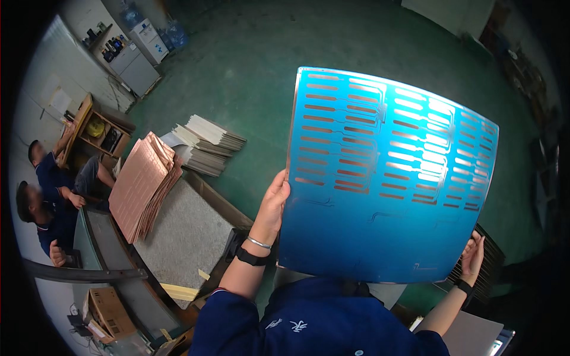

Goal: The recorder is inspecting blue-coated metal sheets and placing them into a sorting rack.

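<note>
A blue panel (389, 184) is being held up before the torso (332, 314). The left hand (274, 199) is gripping its left edge, the right hand (472, 256) its right edge, lower down. Leftward, copper sheets (139, 190) are overlapping a grey table (190, 222), pale boards (208, 145) are lying just beyond, and two people (51, 177) are occupying the far left.

Sheets (141, 188) left of panel (374, 231), perhaps on table (193, 228)

- Glare blazes white across the upper half of the glossy blue rectangular panel with copper-coloured strips (389, 178)!
- Its lower half drops into darker blue.
- Dim light over the smooth green floor (255, 53), murkiest at far right.
- Edges bowing, black swallowing the corners; panel itself sharp.
</note>
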Motion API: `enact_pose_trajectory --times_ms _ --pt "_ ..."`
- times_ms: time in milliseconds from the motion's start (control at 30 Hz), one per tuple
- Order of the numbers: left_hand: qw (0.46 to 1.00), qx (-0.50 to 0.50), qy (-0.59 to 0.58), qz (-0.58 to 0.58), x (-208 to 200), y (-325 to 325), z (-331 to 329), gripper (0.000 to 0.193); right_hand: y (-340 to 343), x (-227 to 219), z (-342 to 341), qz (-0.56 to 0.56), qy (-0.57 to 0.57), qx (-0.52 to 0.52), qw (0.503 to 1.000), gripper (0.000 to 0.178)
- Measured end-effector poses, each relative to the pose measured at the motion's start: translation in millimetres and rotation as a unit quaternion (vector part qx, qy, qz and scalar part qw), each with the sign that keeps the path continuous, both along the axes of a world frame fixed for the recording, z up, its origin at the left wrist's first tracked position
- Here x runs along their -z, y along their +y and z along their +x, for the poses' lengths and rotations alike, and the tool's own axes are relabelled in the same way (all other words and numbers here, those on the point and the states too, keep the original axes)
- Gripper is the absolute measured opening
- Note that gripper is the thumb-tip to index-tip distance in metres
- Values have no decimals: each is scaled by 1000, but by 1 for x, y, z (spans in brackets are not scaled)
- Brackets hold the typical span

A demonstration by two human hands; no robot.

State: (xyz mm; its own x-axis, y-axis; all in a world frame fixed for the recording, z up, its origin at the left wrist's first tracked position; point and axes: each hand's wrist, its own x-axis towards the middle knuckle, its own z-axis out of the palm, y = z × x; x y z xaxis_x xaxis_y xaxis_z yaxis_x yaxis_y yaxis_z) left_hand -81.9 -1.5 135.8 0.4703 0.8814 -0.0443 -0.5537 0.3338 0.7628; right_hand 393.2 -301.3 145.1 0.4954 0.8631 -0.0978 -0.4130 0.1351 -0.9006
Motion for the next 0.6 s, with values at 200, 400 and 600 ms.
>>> enact_pose_trajectory --times_ms 200,400,600 --pt "999 26 19 7 -9 -3 -2 50 49 -49 -6 -7 -101 24 995 32" --pt "998 4 26 56 -20 7 2 35 69 -65 -28 19 -164 96 981 27" --pt "981 -31 49 183 -49 18 7 18 50 -68 10 75 -215 121 966 28"
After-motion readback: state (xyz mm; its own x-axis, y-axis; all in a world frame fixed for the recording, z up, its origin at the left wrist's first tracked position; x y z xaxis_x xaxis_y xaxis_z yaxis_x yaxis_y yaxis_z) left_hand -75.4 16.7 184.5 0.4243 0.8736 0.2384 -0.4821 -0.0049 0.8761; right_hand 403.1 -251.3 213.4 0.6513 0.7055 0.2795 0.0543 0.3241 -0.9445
